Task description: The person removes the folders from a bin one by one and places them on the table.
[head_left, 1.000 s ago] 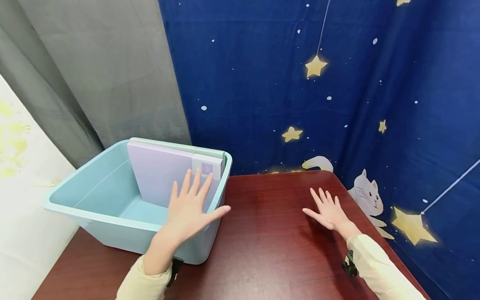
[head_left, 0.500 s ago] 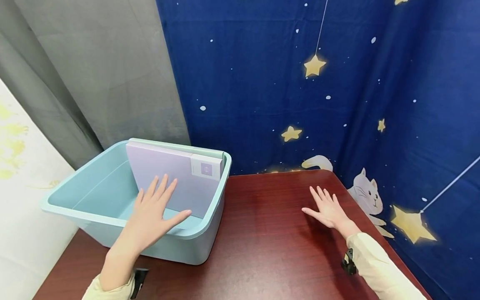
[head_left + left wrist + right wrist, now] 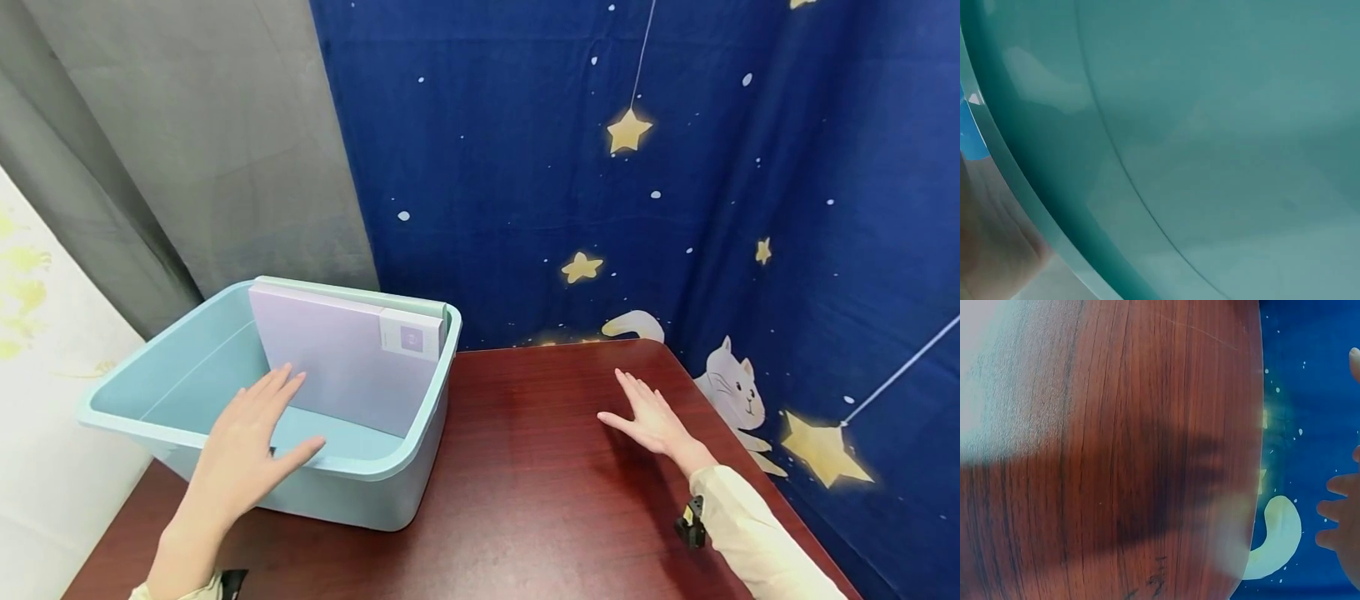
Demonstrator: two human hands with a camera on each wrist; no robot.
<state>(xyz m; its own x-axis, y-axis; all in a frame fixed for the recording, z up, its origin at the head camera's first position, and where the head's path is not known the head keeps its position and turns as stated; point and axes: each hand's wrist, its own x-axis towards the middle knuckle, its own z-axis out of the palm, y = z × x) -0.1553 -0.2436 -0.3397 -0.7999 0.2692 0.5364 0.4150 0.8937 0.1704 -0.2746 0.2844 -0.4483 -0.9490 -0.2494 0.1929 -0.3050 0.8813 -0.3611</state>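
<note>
Tub (image 3: 352,498) at lower left, head view; lilac box (image 3: 345,367) stands inside along its far wall, long axis left to right. Your left hand (image 3: 242,446) is nearer, the box up and right of it: fingers straight, thumb wide, nothing held, rim contact unclear. Your right hand (image 3: 651,423), right of centre, fingers extended, holds nothing. Left wrist view: tub wall dominates; hand state unreadable. Right wrist view: fingertips at right edge, table (image 3: 1147,375) at left.

My head camera is looking forward and down on tub (image 3: 360,498) and bench (image 3: 525,475); my left wrist's is facing the tub up close; my right's is overlooking the bench, sharing the cat tail (image 3: 637,326) with the head's.
</note>
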